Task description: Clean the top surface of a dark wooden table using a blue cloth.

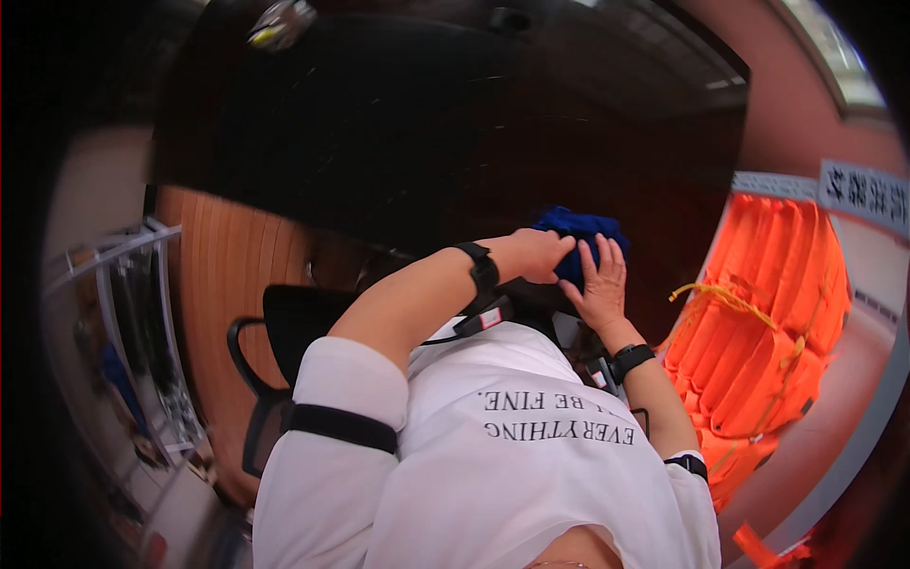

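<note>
A bundled dark blue cloth (pixel 584 222) lies at the near edge of a dark, glossy table. My left hand (pixel 544 254) reaches across to its left side, with bent fingers and thumb closed on the fabric. Over the near right part of the same cloth rests my right hand (pixel 603 284), palm down, its fingers a little apart and the thumb towards the left hand. The two hands almost touch. Their undersides and the fabric beneath are hidden.
Orange life vests (pixel 753 320) are piled on a rack at my right. A black chair (pixel 277 341) with an armrest stands on the left over the wooden floor (pixel 227 249). Across the table (pixel 398 142) lies a shiny clear wrapper (pixel 281 27). A metal rack (pixel 135 249) stands far left.
</note>
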The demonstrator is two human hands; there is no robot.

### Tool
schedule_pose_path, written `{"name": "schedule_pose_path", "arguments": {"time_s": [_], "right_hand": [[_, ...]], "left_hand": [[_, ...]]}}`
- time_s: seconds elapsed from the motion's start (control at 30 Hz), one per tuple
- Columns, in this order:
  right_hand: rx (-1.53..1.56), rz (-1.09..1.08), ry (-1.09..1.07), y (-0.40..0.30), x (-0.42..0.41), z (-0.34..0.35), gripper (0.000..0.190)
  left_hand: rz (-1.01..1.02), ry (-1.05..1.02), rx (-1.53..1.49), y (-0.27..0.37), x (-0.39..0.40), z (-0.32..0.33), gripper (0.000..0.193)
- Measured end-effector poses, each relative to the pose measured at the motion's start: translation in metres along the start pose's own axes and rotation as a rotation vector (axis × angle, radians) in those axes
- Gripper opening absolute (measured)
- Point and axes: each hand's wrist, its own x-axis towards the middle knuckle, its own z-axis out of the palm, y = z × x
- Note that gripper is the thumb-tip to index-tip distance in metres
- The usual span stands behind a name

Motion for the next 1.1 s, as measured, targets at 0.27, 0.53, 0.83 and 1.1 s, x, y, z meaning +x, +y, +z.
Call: {"name": "schedule_pose_path", "arguments": {"time_s": [0.27, 0.53, 0.83, 1.1], "right_hand": [[-0.05, -0.276, -0.089, -0.1, 0.076, 0.033, 0.074], [-0.028, -0.682, -0.074, -0.247, 0.181, 0.088, 0.076], [-0.11, -0.756, -0.109, -0.311, 0.212, 0.113, 0.083], [-0.13, -0.774, -0.136, -0.308, 0.214, 0.112, 0.081]], "left_hand": [[-0.216, 0.214, -0.27, -0.079, -0.113, 0.022, 0.06], [-0.554, 0.663, -0.443, -0.17, -0.237, 0.049, 0.057], [-0.674, 0.73, -0.478, -0.216, -0.281, 0.057, 0.061], [-0.649, 0.65, -0.634, -0.221, -0.289, 0.036, 0.064]]}}
